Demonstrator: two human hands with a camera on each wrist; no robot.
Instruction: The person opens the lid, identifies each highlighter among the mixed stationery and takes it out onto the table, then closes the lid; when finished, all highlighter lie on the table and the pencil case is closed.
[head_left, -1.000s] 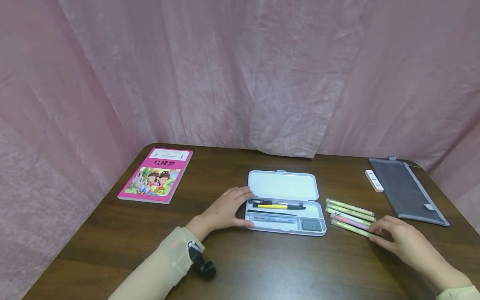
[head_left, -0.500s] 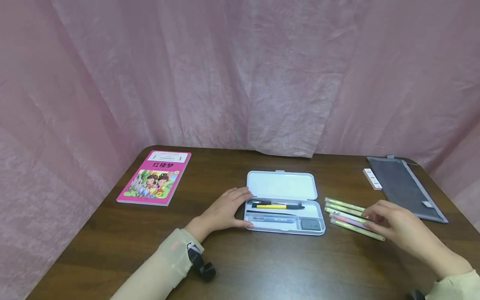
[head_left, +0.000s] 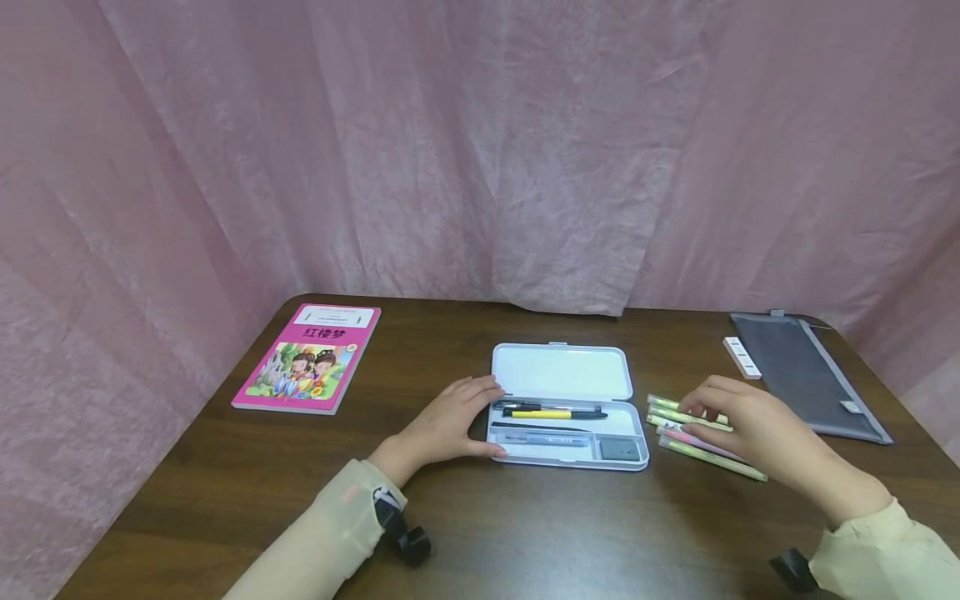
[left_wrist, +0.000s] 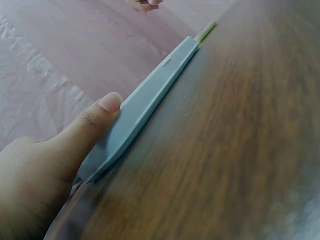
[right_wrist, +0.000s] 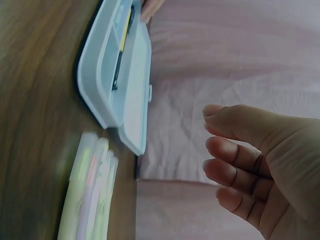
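A white pencil case (head_left: 561, 372) lies open on the table, holding a black-and-yellow pen (head_left: 555, 414), a clear blue pen (head_left: 547, 438) and a grey eraser (head_left: 618, 450). My left hand (head_left: 442, 425) holds its left end; in the left wrist view the thumb (left_wrist: 90, 122) presses the front wall. To the right of the case lie several highlighters (head_left: 712, 461), mostly light green, with a pink-purple one among them. Over them hovers my right hand (head_left: 757, 425), partly hiding their right ends. The right wrist view shows its fingers loosely bent, with nothing between thumb and fingertips.
A pink book (head_left: 307, 358) lies at the table's left. At the right are a small white box-like piece (head_left: 742, 358) and a grey mesh zip pouch (head_left: 810, 375). A pink curtain (head_left: 465, 167) hangs behind the table's far edge.
My right hand has moved left and away from me, from the near right ends of the highlighters to above them. The left hand keeps its place on the pencil case.
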